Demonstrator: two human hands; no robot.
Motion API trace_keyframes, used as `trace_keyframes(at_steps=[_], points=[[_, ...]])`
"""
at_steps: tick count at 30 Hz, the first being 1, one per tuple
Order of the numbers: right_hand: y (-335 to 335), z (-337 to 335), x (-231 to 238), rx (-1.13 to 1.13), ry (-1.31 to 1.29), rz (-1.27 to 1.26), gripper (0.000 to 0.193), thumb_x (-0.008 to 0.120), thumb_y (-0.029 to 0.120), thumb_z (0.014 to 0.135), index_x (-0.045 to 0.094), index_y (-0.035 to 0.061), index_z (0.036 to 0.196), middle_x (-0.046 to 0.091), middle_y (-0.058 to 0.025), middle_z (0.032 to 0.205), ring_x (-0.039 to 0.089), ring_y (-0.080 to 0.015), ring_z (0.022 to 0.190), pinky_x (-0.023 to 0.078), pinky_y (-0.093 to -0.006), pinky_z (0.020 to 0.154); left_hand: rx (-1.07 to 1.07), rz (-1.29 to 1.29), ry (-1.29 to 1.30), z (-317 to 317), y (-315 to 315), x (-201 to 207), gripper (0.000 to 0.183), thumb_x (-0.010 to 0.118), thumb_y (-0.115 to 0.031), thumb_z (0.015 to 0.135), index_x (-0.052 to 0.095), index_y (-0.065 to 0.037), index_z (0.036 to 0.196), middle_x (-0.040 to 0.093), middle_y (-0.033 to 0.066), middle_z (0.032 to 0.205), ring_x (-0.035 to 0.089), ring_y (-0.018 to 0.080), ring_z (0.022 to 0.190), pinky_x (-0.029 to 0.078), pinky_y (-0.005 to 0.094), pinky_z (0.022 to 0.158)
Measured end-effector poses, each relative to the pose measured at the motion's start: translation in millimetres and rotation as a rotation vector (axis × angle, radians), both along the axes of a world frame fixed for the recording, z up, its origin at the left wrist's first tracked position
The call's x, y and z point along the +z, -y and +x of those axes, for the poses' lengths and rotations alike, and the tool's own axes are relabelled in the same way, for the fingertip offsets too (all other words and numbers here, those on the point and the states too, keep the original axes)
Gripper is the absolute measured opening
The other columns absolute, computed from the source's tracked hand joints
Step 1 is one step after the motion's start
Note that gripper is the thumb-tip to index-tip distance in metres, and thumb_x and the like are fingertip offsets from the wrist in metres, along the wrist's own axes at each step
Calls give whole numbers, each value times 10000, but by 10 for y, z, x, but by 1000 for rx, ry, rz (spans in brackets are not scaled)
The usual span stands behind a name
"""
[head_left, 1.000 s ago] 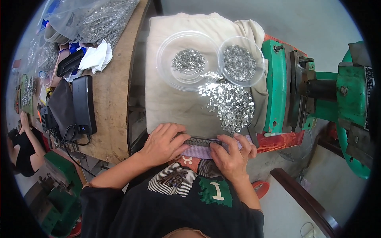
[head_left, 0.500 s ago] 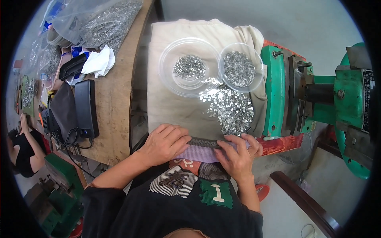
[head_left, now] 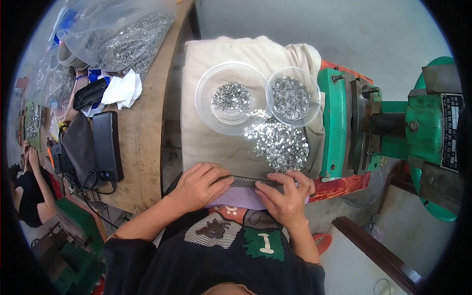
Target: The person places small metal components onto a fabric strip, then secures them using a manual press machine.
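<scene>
At the near edge of a cloth-covered surface lies a dark, narrow, ridged strip (head_left: 244, 182). My left hand (head_left: 200, 186) is closed on its left end, fingers bent and thumb beside it. My right hand (head_left: 286, 196) pinches along the strip's right part with thumb and index finger, its other fingers resting near the metal pile. Any tiny piece between those fingertips is too small to make out. Just beyond is a loose heap of small shiny metal pieces (head_left: 286, 150). Behind it stand a wide clear plastic tub (head_left: 206, 120) with similar pieces and a smaller tub (head_left: 317, 101) of thin metal pins.
A green machine (head_left: 332, 132) stands close on the right. To the left, a wooden bench (head_left: 142, 162) carries a black box-shaped device (head_left: 107, 145), white tissue (head_left: 122, 89) and a clear bag of metal parts (head_left: 137, 42). Another person's arm (head_left: 42, 182) shows at far left.
My right hand's thumb and index finger have shifted left along the strip, closer to my left hand. My left hand keeps its hold. The whole view has tilted slightly, so the tubs appear lower.
</scene>
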State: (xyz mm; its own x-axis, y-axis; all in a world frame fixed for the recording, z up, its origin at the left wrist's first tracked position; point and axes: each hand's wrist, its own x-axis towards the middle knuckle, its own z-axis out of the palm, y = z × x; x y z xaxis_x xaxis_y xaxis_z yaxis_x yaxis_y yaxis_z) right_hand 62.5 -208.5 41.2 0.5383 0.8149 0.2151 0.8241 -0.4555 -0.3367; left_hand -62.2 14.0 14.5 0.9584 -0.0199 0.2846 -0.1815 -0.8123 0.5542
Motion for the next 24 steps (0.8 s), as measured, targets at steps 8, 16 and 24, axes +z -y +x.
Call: trace_keyframes(at_steps=[8,16,24], points=[[-74,80,-19,41,34,-14,243,844,261,663,775,299,892,652,80,1069,506,-228,1110,295,-411,918,46,-67,-17,-52,5,-50,258,759,-175,794,702,-94,1032,661,33,1008,644,222,883,500,340,740],[-233,863,219,-152,-46,241,178,795,77,740,760,101,913,677,-32,890,632,-227,838,418,-354,771,63,-105,3,27,-28,109,274,769,-110,769,710,-85,1035,655,51,1005,639,235,843,502,349,713],[-532,1363,360,-226,-122,-71,106,747,196,821,769,98,856,681,-73,798,648,-270,744,441,-384,726,73,-111,72,82,-99,158,285,773,-87,754,709,-75,1032,662,45,994,644,232,823,507,352,703]])
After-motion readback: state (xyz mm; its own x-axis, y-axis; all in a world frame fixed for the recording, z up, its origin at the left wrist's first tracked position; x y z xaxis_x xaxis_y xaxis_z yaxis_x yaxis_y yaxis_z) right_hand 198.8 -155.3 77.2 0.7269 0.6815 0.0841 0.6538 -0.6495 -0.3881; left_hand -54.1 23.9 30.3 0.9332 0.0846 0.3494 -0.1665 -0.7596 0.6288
